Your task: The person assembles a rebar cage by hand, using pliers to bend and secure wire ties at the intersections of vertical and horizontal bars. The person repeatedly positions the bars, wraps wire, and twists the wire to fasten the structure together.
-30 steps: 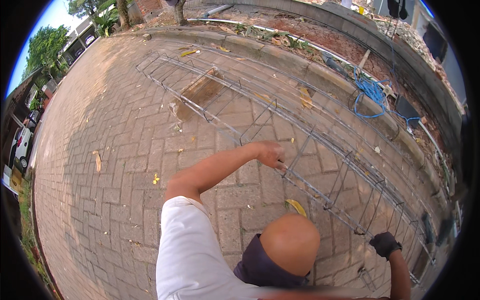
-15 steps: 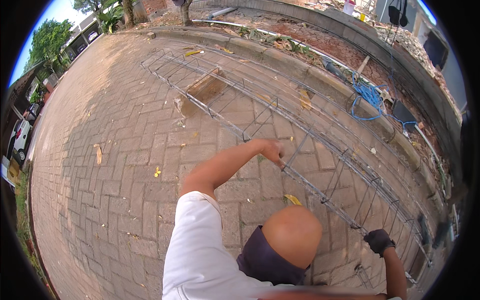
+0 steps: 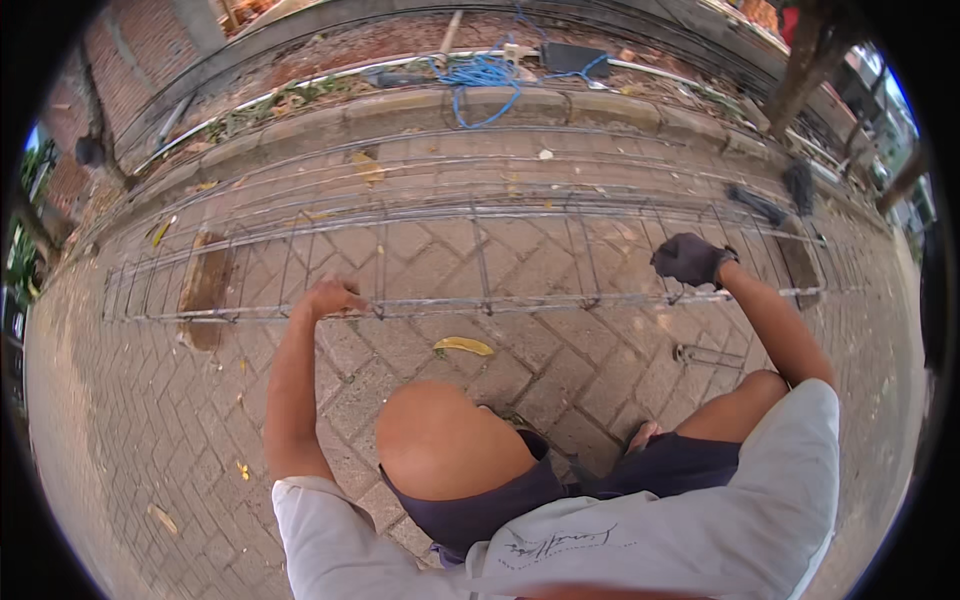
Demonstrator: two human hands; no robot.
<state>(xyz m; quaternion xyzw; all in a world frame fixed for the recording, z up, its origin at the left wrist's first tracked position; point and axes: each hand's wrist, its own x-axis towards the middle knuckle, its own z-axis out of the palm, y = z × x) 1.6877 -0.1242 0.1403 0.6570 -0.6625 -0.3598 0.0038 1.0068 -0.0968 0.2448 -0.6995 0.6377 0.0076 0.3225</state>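
Observation:
A long rebar cage (image 3: pixel 480 240) of rusty steel bars lies across the brick paving in front of me. My left hand (image 3: pixel 335 297), bare, is closed around the cage's near lower bar, left of the middle. Over to the right, my right hand (image 3: pixel 690 260) wears a dark glove and grips the same near side of the cage beside a stirrup. I am crouched, with my knees (image 3: pixel 450 450) and grey shirt filling the lower part of the view.
Wooden blocks (image 3: pixel 205 285) prop the cage at its left and right (image 3: pixel 800 262) ends. A yellow leaf (image 3: pixel 462 346) and a loose steel stirrup (image 3: pixel 705 355) lie on the bricks near my knees. Blue rope (image 3: pixel 480 75) lies beyond the concrete curb (image 3: pixel 400 110).
The view has swung round, so the cage now runs level across the picture instead of slanting. My left hand stays on the bar; my gloved right hand has come up onto the cage.

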